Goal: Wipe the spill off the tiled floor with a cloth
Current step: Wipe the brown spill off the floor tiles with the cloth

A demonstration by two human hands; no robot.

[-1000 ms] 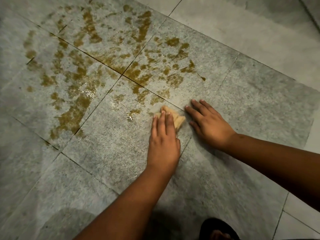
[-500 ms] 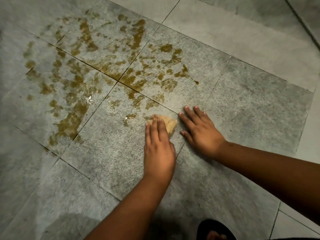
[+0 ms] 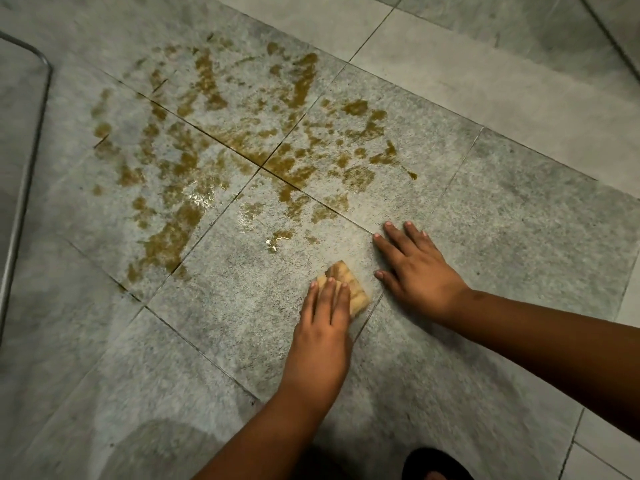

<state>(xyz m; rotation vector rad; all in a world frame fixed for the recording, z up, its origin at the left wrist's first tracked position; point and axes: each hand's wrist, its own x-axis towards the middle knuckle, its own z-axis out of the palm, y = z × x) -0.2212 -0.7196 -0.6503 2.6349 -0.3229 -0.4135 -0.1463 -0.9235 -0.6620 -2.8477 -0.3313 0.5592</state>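
Cloth (image 3: pixel 349 289) pulled back from spill (image 3: pixel 242 140), under left hand (image 3: pixel 323 327) fingers

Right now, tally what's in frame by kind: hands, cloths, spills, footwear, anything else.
Hands: 2, left hand pressing the cloth, right hand flat on the tiled floor
Cloths: 1, tan cloth
Spills: 1, brown spill, spread in patches
Footwear: 1, dark sandal, partly cropped
Metal rails: 1, metal rail
Total: 6
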